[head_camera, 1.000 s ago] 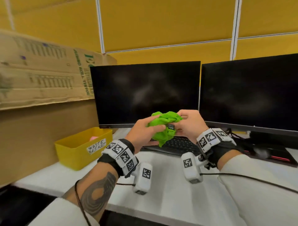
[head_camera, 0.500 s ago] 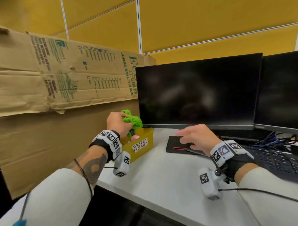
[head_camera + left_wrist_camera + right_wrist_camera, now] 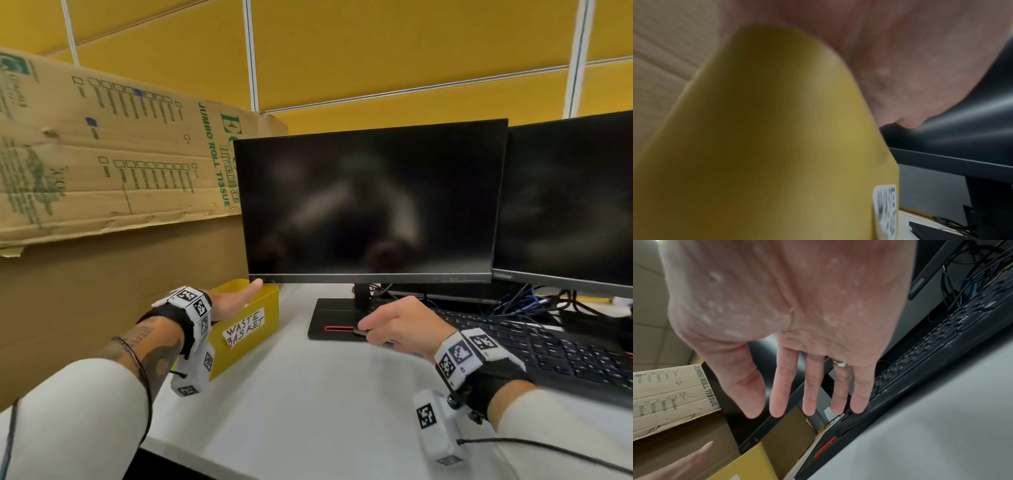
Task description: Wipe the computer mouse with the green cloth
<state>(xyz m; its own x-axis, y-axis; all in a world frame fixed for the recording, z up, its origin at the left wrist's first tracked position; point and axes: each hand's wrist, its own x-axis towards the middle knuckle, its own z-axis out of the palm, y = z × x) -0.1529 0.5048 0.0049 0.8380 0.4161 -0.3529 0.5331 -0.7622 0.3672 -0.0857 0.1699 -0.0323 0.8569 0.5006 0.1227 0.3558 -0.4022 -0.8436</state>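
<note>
My left hand (image 3: 236, 297) lies flat over the yellow waste basket (image 3: 251, 346), fingers straight and holding nothing. In the left wrist view the palm (image 3: 900, 48) sits just above the basket's wall (image 3: 777, 129). My right hand (image 3: 394, 323) hovers above the desk by the left monitor's black base (image 3: 329, 318). Its fingers (image 3: 809, 395) hang straight and empty. Neither the green cloth nor a computer mouse shows in any view; the basket's inside is hidden by my left hand.
Two dark monitors (image 3: 373, 202) stand at the back, with a black keyboard (image 3: 548, 349) and tangled cables (image 3: 527, 301) to the right. A cardboard wall (image 3: 102, 164) closes off the left side. The white desk (image 3: 308, 411) stretches in front of me.
My left hand held the green cloth above the basket half a second ago; now it is flat over the basket and the cloth is out of sight. My right hand stayed near the monitor base.
</note>
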